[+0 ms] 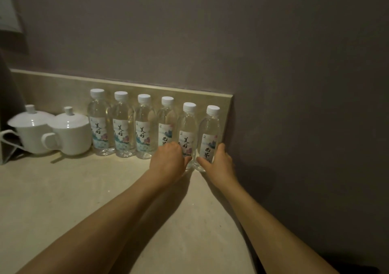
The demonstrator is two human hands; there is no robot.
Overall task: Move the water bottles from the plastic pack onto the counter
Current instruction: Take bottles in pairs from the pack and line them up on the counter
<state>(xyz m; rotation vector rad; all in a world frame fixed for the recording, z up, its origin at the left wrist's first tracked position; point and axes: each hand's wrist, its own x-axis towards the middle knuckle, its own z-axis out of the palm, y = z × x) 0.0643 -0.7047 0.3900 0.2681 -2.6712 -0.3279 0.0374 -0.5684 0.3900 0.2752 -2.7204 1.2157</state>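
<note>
The room is dim, the whole view muddy and a little grainy. Weak light falls from above and to the left, throwing soft shadows of the forearms rightward across the counter [63, 200] and onto the wall [294, 84]. Faint glints sit on the bottles [143, 126] and lidded cups [69, 130]. Straight edges bow near the frame's borders.

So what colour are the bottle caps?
White, all six caps, seen clearly in the head view.
</note>
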